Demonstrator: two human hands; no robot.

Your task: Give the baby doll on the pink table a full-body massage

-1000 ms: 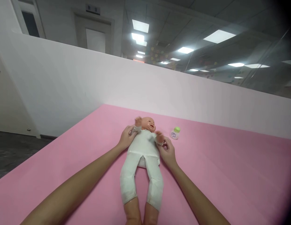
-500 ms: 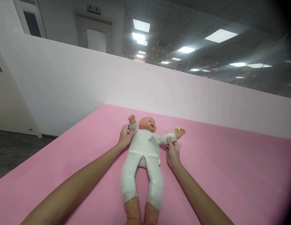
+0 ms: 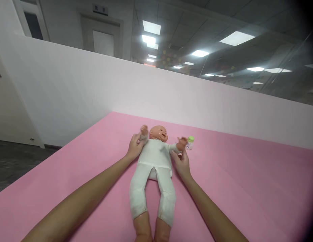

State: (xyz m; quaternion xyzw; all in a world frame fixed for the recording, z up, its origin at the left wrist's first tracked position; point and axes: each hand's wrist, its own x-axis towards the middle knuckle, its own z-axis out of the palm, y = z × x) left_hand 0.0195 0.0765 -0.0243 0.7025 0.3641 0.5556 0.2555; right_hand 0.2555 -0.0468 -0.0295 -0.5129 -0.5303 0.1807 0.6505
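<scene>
left hand [image 3: 134,148] gripping baby doll [image 3: 153,168] arm, raised | right hand [image 3: 181,162] folding other arm back inward, uncovering bottle [image 3: 189,142] | arm-bending cycle repeating

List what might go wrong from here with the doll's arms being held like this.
The doll's raised arm in the right hand ends right beside the small green-capped bottle; swinging it outward could knock the bottle over. The left hand grips the other arm near the doll's head, so a hard pull might twist the soft body on the pink mat.
</scene>
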